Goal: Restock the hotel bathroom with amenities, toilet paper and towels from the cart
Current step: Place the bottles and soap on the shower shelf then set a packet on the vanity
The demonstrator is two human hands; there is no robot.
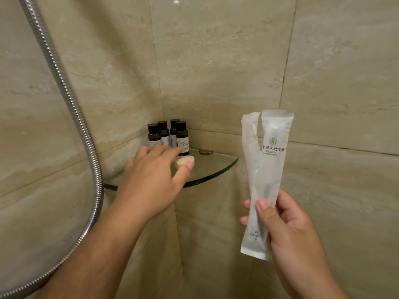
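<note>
A glass corner shelf is fixed in the tiled shower corner. Several small dark amenity bottles with black caps stand at its back. In front of them lies a round cream soap. My left hand reaches over the shelf and pinches the soap between thumb and fingers. To the right, below shelf height, my right hand grips two white dental kit sachets held upright, one printed with a gold hotel logo.
A chrome shower hose hangs in a long curve down the left side, close to my left forearm. A metal shelf bracket sits at the shelf's back right. Beige stone tiles cover both walls.
</note>
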